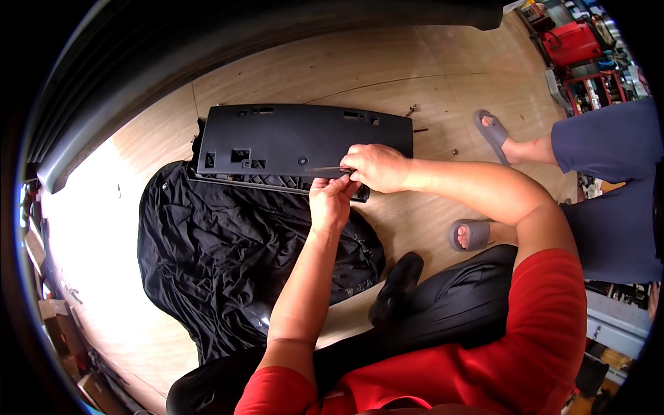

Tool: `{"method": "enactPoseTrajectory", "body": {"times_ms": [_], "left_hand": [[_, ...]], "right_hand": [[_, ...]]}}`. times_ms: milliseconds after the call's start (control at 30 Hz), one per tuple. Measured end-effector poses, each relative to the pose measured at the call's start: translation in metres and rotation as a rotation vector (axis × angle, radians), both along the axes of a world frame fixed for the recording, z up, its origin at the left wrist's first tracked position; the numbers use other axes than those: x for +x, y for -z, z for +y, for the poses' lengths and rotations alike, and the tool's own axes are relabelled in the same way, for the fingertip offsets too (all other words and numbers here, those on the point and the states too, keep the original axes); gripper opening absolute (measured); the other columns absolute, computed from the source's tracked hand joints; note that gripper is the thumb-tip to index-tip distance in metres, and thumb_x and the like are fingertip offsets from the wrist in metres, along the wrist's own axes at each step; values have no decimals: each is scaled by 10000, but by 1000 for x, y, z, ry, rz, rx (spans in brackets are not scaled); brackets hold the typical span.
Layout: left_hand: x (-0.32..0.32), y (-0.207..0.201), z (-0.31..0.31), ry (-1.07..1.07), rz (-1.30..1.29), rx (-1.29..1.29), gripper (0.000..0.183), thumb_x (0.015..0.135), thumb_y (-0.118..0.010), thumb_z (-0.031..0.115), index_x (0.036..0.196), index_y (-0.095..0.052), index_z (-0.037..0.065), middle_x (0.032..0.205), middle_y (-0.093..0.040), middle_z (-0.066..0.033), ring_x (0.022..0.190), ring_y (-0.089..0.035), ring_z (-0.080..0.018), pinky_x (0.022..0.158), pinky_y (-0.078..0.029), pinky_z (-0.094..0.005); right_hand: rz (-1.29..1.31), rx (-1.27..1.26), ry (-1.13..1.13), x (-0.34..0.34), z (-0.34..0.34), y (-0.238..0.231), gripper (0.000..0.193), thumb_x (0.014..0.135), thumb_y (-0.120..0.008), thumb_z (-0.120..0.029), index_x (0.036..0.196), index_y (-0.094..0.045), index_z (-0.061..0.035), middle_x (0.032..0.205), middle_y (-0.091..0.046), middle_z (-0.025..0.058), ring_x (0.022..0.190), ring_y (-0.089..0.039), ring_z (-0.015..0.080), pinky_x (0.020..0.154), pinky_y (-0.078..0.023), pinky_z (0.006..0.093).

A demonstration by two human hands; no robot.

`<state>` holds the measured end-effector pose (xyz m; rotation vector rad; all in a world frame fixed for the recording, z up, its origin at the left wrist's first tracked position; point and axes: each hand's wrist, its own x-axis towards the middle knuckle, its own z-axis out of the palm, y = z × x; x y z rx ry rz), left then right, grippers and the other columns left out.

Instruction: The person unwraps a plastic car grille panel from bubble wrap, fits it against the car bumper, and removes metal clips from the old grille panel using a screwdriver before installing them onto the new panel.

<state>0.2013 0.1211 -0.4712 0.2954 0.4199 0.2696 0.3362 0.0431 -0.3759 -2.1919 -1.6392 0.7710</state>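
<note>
Two bare hands meet over a black plastic panel (277,138) on a pale wood-look floor (415,66), fingertips closed around a small dark piece (348,172).

The right hand (377,168), fingers curled together, and the left hand (330,199), thumb and fingers pinched, come together above the panel's near edge, toward its right end; a thin rod (321,169) points left from their grip, though which fingers hold it is too small to tell. The panel, pierced with rectangular slots, lies flat just beyond a crumpled black cloth (207,256). Small dark bits (421,130) lie beside its right end. At right stands another person in blue trousers (612,214) and grey sandals (469,236); a red case (573,43) sits among clutter at upper right.
</note>
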Motion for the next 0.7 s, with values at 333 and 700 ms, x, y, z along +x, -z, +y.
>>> {"method": "enactPoseTrajectory", "body": {"times_ms": [333, 700], "left_hand": [[2, -1, -5, 11, -11, 3, 278, 865, -493, -92, 1089, -607, 27, 1073, -640, -93, 1000, -631, -233, 888, -544, -415], [-2, -2, -4, -6, 87, 31, 336, 833, -477, -116, 1114, -597, 25, 1055, -635, -102, 961, -648, -241, 833, -571, -411]], "right_hand": [[7, -2, 141, -7, 0, 4, 117, 850, -594, -110, 896, -620, -5, 905, -640, 159, 913, -627, 341, 804, -508, 430], [243, -6, 310, 6, 19, -25, 121, 876, -584, -95, 892, -595, 24, 774, -678, 152, 750, -696, 240, 676, -529, 347]]}}
